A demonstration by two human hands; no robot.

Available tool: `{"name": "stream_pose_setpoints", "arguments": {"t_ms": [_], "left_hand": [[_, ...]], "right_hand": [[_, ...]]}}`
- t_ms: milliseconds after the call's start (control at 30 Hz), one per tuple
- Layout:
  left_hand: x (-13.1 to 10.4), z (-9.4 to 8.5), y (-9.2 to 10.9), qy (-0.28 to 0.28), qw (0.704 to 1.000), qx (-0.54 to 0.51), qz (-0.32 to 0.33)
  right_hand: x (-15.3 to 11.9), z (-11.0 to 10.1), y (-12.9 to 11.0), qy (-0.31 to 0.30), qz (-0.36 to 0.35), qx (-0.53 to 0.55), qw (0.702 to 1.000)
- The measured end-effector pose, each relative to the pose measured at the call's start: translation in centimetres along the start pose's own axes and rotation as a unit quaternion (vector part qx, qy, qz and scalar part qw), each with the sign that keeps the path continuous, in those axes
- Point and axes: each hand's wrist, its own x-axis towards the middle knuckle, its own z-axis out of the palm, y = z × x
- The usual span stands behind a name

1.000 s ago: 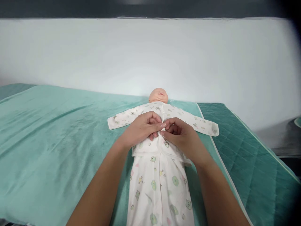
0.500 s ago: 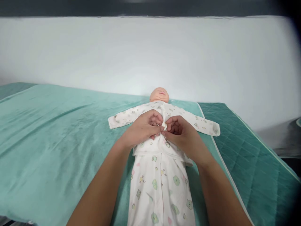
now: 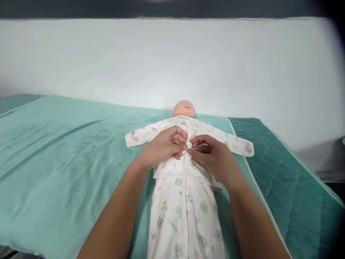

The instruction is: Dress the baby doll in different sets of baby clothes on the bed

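Note:
A baby doll (image 3: 184, 109) lies on its back with its head toward the wall and its arms spread. It wears a white patterned baby shirt (image 3: 212, 131) and matching baby pants (image 3: 185, 216). At the middle of the chest, my left hand (image 3: 168, 145) pinches the shirt's front edge between thumb and fingers. Opposite it, my right hand (image 3: 211, 153) pinches the other side of the same front opening. Something small and pale, perhaps a button or snap, shows between the fingertips. Both hands partly cover the shirt's front.
Under the doll is a light green blanket (image 3: 75, 162) with soft wrinkles. A darker green quilted mat (image 3: 280, 172) shows on the right, its pale border running diagonally. Behind the head rises a white wall (image 3: 161, 61) with a dark band along the top.
The fingers of my right hand have opened slightly and shifted a little at the shirt's front. My left hand stays nearly in place. The whole view has moved very slightly.

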Motion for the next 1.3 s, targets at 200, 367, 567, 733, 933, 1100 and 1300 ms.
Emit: {"name": "stream_pose_setpoints", "arguments": {"t_ms": [200,367,567,733,933,1100,1300], "left_hand": [[-0.1,-0.1,0.1,-0.011,1.0,0.003,-0.004],[-0.1,-0.5,0.1,-0.029,0.999,-0.009,-0.012],[-0.1,-0.7,0.1,-0.03,0.999,-0.006,-0.022],[-0.1,-0.4,0.0,-0.006,1.0,0.019,-0.022],[-0.3,-0.4,0.4,0.005,0.999,0.042,-0.031],[-0.3,-0.4,0.7,-0.001,0.997,0.068,-0.032],[-0.2,-0.3,0.6,0.005,0.997,0.074,-0.033]], "right_hand": [[0.0,0.2,-0.2,0.004,0.016,-0.004,1.0],[0.0,0.2,-0.2,0.004,0.021,0.001,1.0],[0.3,0.3,0.4,0.0,0.017,0.034,0.999],[0.5,0.4,1.1,0.009,0.003,0.051,0.999],[0.6,0.2,1.2,0.008,0.015,0.077,0.997],[0.5,0.2,1.0,0.009,0.004,0.079,0.997],[0.6,0.5,1.1,0.019,-0.005,0.074,0.997]]}}
